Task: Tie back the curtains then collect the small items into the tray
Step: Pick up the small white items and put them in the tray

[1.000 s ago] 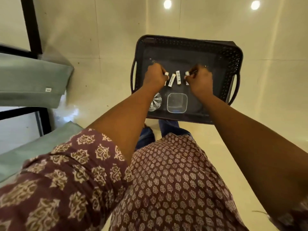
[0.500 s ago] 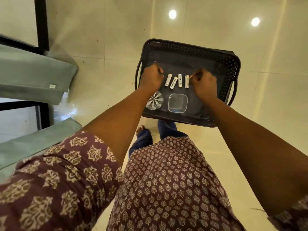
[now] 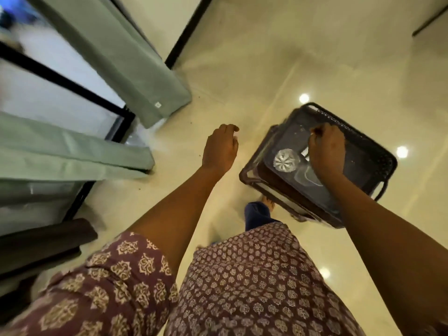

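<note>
Head view. 1 dark plastic tray (image 3: 378,151), rectangular, with perforated lattice walls and loop handles at its ends, is sitting on the glossy cream floor (image 3: 266,69), right of centre and turned at an angle to the camera. Lying in it are 1 clear faceted glass piece (image 3: 286,160) with a starburst pattern, 1 clear square container (image 3: 306,177) partly hidden by the wrist, and at least 1 small white item (image 3: 306,152) showing at the edge of the hand; any others are covered, and motion blur is softening all detail.

2 hands are showing. The right hand (image 3: 326,151) is reaching into the tray with fingers curled downward; whether it is pinching anything cannot be told. The left hand (image 3: 221,147) is hovering above the bare floor just left of the tray, fingers loosely bent, holding nothing.

2 grey-green curtain panels (image 3: 126,57) are hanging at the left before black-framed glass, their hems reaching the floor. 1 bare foot (image 3: 268,202) is standing just beside the tray's near corner.
</note>
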